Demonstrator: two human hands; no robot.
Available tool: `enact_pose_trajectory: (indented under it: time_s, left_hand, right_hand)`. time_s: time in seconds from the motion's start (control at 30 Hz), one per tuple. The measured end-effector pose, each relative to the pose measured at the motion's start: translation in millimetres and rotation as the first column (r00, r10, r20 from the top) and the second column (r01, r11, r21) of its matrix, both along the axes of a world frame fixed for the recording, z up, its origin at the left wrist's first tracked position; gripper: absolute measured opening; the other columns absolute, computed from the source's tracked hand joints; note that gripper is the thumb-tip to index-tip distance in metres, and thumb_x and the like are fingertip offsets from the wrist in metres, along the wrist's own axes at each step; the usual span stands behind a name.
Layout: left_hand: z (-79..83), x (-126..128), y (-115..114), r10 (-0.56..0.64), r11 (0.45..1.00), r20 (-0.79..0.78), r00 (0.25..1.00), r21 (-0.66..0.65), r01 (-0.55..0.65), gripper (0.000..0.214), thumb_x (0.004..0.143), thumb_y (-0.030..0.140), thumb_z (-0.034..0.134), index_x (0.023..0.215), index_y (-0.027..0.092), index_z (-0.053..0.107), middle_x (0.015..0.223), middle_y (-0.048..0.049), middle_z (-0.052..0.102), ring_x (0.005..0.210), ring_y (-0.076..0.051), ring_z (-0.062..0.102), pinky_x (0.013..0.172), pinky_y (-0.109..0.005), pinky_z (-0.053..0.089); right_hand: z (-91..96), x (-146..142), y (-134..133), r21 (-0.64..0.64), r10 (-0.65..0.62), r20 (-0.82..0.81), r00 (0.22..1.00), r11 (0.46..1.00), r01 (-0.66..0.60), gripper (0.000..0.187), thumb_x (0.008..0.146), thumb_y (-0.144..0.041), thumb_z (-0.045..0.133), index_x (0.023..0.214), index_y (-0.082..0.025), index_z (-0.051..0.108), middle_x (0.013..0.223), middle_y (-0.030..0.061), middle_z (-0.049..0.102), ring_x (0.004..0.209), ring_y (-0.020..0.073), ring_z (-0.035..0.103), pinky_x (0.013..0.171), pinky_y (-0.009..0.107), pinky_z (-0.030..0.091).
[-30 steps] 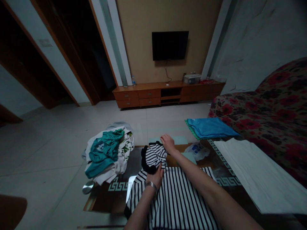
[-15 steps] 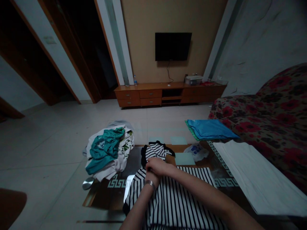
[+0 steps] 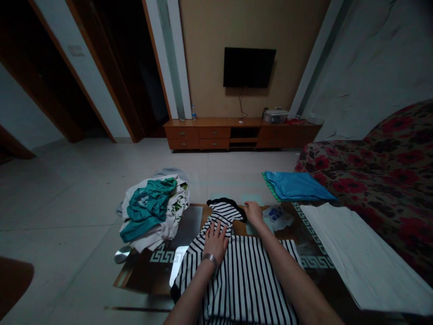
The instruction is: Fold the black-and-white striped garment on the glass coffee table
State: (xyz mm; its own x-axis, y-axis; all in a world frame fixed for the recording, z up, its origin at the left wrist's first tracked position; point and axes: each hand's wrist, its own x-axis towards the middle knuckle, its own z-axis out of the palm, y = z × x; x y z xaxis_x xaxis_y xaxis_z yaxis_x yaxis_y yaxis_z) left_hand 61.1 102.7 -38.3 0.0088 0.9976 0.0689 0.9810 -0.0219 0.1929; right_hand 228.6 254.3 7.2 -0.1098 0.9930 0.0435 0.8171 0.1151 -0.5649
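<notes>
A black-and-white striped shirt with black trim lies spread on the glass-topped table. On its upper part, near the base of a sleeve, my left hand rests flat with fingers spread. My right hand is at the right end of the black-edged sleeve, its fingers closed at the black trim. The fingertips' exact hold is small and dim. Part of a white, flat object shows from under the shirt's left side.
A pile of clothes with a teal garment sits at the table's left. To the right are a folded blue cloth, a white cloth and a plastic bag. A floral sofa stands beyond them; a round metal object is at left.
My hands have come apart. The right has moved to the right, to the sleeve's edge, while the left now lies flat on the shirt. The sleeve is spread wider and flatter.
</notes>
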Motion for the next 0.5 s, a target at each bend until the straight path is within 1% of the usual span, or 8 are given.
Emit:
enact_pose_trajectory:
  time_s: [0.07,0.13,0.2,0.23,0.3,0.37,0.43,0.5]
  left_hand:
    - [-0.6,0.2,-0.4,0.0,1.0,-0.003,1.0,0.008,0.0,0.047,0.093,0.04,0.035,0.139,0.031,0.041,0.152,-0.0001,0.029,0.141,-0.028,0.018,0.112,-0.047,0.022]
    - [-0.8,0.7,-0.8,0.004,1.0,-0.008,1.0,0.012,-0.004,0.047,0.093,0.039,0.035,0.139,0.031,0.042,0.152,-0.0002,0.03,0.142,-0.029,0.017,0.112,-0.048,0.022]
    - [-0.7,0.9,-1.0,0.008,1.0,-0.009,1.0,0.013,-0.008,0.047,0.093,0.039,0.035,0.139,0.031,0.042,0.152,-0.0003,0.03,0.142,-0.029,0.017,0.112,-0.048,0.021]
    - [-0.6,0.9,-0.9,0.008,1.0,-0.007,1.0,0.012,-0.008,0.047,0.093,0.039,0.034,0.139,0.031,0.042,0.152,-0.0003,0.03,0.142,-0.029,0.017,0.112,-0.048,0.021]
    - [-0.2,0.2,-0.6,0.005,1.0,-0.002,1.0,0.006,-0.005,0.047,0.093,0.039,0.034,0.139,0.031,0.042,0.152,-0.0003,0.03,0.142,-0.028,0.017,0.112,-0.049,0.022]
    - [0.0,-0.8,-0.2,0.003,1.0,0.002,1.0,-0.007,-0.003,0.047,0.093,0.038,0.035,0.139,0.031,0.041,0.152,-0.0005,0.03,0.142,-0.028,0.018,0.112,-0.049,0.022]
    - [-0.7,-1.8,0.1,0.008,1.0,0.002,1.0,-0.019,-0.008,0.049,0.092,0.038,0.037,0.14,0.031,0.04,0.152,-0.0013,0.029,0.142,-0.029,0.018,0.112,-0.05,0.022]
    - [-3.0,-2.1,0.1,0.028,0.999,-0.004,1.0,-0.018,-0.028,0.052,0.091,0.038,0.039,0.142,0.029,0.037,0.152,-0.0034,0.029,0.141,-0.029,0.018,0.112,-0.051,0.022]
  right_hand:
    - [10.0,-22.3,4.5,0.083,0.106,0.074,0.992,0.99,-0.112,0.03,0.087,-0.021,0.045,0.107,-0.013,0.066,0.112,0.0157,0.063,0.109,0.0224,0.053,0.096,0.031,0.036]
    - [19.1,-53.2,10.7,0.132,0.251,0.146,0.957,0.954,-0.271,0.029,0.091,-0.025,0.043,0.107,-0.017,0.066,0.112,0.0122,0.063,0.11,0.02,0.051,0.097,0.028,0.034]
    - [22.5,-85.4,16.9,0.15,0.344,0.2,0.917,0.914,-0.376,0.028,0.091,-0.031,0.047,0.112,-0.021,0.064,0.114,0.0101,0.062,0.113,0.02,0.049,0.097,0.029,0.034]
    - [21.5,-99.7,19.7,0.14,0.349,0.223,0.91,0.912,-0.384,0.031,0.09,-0.036,0.051,0.116,-0.022,0.061,0.116,0.01,0.061,0.115,0.0212,0.047,0.097,0.031,0.034]
    - [14.8,-121.9,24.4,0.085,0.325,0.295,0.898,0.928,-0.364,0.044,0.083,-0.044,0.06,0.12,-0.02,0.057,0.119,0.013,0.059,0.117,0.0253,0.047,0.095,0.036,0.035]
    - [4.8,-133.7,28.0,0.007,0.297,0.35,0.888,0.948,-0.319,0.051,0.075,-0.048,0.069,0.114,-0.016,0.06,0.114,0.0158,0.061,0.111,0.0276,0.052,0.09,0.037,0.039]
    - [-5.0,-136.2,30.6,-0.027,0.289,0.358,0.888,0.954,-0.299,0.045,0.073,-0.045,0.071,0.105,-0.015,0.063,0.105,0.015,0.065,0.102,0.0253,0.058,0.084,0.033,0.041]
    - [-12.9,-133.0,32.0,0.004,0.264,0.353,0.898,0.959,-0.284,0.034,0.081,-0.041,0.065,0.103,-0.015,0.063,0.103,0.0139,0.065,0.098,0.0223,0.059,0.082,0.03,0.041]
